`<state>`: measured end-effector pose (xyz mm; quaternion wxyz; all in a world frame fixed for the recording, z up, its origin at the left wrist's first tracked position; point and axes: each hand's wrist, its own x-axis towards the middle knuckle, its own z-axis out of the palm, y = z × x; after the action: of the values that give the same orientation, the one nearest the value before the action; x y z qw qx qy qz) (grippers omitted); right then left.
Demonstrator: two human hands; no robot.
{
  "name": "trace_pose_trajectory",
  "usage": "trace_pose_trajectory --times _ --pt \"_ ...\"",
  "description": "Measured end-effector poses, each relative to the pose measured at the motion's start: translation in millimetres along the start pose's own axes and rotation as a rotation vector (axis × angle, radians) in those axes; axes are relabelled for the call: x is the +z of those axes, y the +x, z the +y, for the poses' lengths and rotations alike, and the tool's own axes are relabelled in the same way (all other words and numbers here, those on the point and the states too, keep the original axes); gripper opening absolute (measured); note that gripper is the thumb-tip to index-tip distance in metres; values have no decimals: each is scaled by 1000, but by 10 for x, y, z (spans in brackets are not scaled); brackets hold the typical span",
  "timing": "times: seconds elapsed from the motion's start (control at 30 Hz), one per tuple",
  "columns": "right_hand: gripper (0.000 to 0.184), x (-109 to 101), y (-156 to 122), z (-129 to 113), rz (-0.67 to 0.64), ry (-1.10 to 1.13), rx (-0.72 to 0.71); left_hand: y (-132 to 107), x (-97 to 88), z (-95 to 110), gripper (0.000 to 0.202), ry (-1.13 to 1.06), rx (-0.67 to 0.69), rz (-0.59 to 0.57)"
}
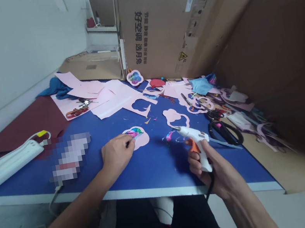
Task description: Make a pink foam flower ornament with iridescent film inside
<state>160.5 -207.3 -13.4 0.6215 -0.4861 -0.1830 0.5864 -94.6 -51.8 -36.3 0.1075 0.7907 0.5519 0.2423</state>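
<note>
My right hand point(208, 163) is wrapped round the grip of a white glue gun point(193, 133) with an orange trigger point(193, 146). The gun's nozzle points left, and a clear glue stick juts from its rear. To the left, my left hand point(118, 152) has its fingers closed at the edge of a pink flower-shaped paper cutout point(142, 141) lying on the table. Shiny multicoloured film covers part of the cutout, partly hidden by the fingers. A small scrap of similar film point(169, 136) lies below the nozzle, near a pink scalloped paper frame point(172, 115).
Black-handled scissors point(228, 134) lie right of the gun. Pink paper sheets point(111, 97) and offcuts spread over the back of the blue table point(156, 168). Tall cardboard point(165, 21) stands behind and on the right. A white power strip point(8, 167) sits at left.
</note>
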Motion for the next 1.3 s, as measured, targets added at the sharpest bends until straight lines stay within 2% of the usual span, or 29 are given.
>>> trace_pose_trajectory --times 0.13,0.3,0.37,0.53,0.67,0.87,1.3 --pt "50 50 57 -11 103 -268 -96 -4 -8 15 24 1 -2 3" --pt "46 152 91 74 153 -659 -395 -10 -8 33 23 0 16 7" --pt "46 204 93 100 166 -811 -454 -12 -5 34 22 -2 16 11" --pt "45 342 104 121 76 -1089 -518 -25 1 44 21 -1 25 20" --pt "39 433 150 131 -18 -1197 -586 -38 0 62 21 1 32 5" --pt "34 514 223 134 -74 -1302 -642 -49 8 73 21 -27 39 20" --pt "33 585 286 165 -98 -1410 -589 -55 -8 91 21 5 64 -14"
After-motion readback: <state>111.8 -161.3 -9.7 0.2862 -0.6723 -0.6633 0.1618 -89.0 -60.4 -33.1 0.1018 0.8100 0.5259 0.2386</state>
